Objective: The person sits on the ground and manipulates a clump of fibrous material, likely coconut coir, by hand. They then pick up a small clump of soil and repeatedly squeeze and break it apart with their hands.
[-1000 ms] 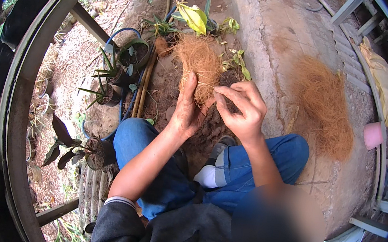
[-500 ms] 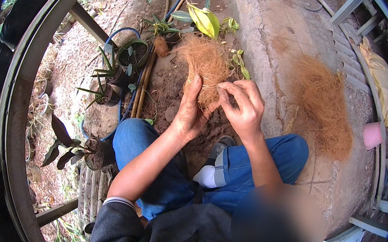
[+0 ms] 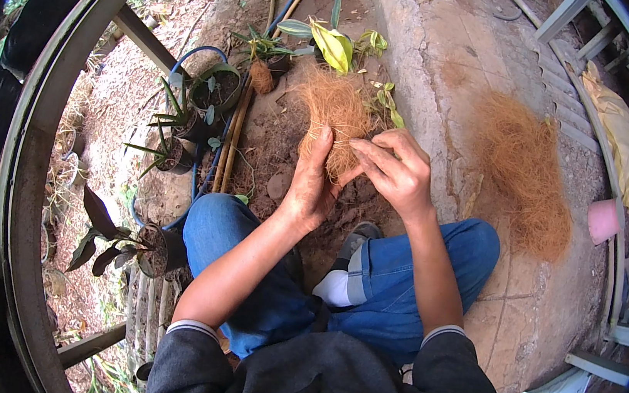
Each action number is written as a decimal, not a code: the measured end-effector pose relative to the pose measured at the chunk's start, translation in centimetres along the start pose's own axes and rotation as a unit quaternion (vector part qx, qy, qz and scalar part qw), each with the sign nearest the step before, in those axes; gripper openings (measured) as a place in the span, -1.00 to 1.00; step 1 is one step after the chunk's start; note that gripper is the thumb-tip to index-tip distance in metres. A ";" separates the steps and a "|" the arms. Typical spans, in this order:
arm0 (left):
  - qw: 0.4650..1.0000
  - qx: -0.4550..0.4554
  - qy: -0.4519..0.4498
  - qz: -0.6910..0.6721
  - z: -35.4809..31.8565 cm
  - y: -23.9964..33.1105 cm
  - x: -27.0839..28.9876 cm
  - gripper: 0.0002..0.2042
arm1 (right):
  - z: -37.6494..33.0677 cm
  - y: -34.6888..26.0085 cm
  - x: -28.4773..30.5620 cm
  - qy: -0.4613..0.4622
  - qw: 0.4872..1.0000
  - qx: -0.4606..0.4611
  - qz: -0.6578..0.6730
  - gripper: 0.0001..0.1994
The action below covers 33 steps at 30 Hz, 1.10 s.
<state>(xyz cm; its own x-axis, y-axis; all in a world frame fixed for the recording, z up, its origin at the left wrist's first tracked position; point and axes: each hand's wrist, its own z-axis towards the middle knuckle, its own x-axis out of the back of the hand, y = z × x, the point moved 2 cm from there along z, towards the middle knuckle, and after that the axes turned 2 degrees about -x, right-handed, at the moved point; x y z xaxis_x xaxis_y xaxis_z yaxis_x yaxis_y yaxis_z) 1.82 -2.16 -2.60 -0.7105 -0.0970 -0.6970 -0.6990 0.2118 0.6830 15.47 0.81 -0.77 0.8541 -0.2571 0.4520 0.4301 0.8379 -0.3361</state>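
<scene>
My left hand [image 3: 308, 180] is wrapped round a bundle of brown coconut fibre [image 3: 336, 110], thumb pressed on its near side. Loose strands stick out of its top. A thin pale string [image 3: 343, 132] appears to run across the bundle. With thumb and forefinger pinched at the bundle's right side, my right hand [image 3: 398, 167] seems to hold the string; its end is too fine to make out. Beyond the top stands a yellow-green leaf [image 3: 335, 48]; whether its stem sits inside the fibre is hidden.
Loose coconut fibre [image 3: 523, 174] lies on the concrete at the right, near a pink pot [image 3: 603, 220]. Potted plants [image 3: 161, 249] line the left, beside a blue hose [image 3: 217, 166] and a metal frame [image 3: 31, 125]. Dark soil [image 3: 280, 161] lies before my legs.
The fibre bundle and the yellow-green leaf have shifted slightly nearer and to the right. My left hand keeps its grip; my right hand stays pinched at the bundle's side.
</scene>
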 end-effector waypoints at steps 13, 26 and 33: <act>0.999 0.004 0.030 0.015 0.3 -0.5 0.4 -0.46 | -0.8 0.8 -2.0 -0.042 0.978 -0.183 0.092 -0.90; 0.999 0.031 0.010 -0.027 0.5 -0.6 0.4 -0.45 | -0.8 0.6 -0.7 0.046 0.984 -0.148 0.083 -0.80; 0.999 0.031 0.031 0.002 0.0 -0.1 -0.4 -0.44 | -0.5 0.5 -0.6 0.040 0.998 -0.044 0.015 -0.78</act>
<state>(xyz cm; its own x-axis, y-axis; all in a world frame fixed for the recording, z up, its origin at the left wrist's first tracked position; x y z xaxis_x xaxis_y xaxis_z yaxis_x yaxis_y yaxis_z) 2.14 -2.16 -2.41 -0.7188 -0.1553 -0.6777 -0.6906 0.2724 0.6700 15.26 1.12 -1.63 0.8861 -0.2736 0.3740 0.4250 0.8017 -0.4204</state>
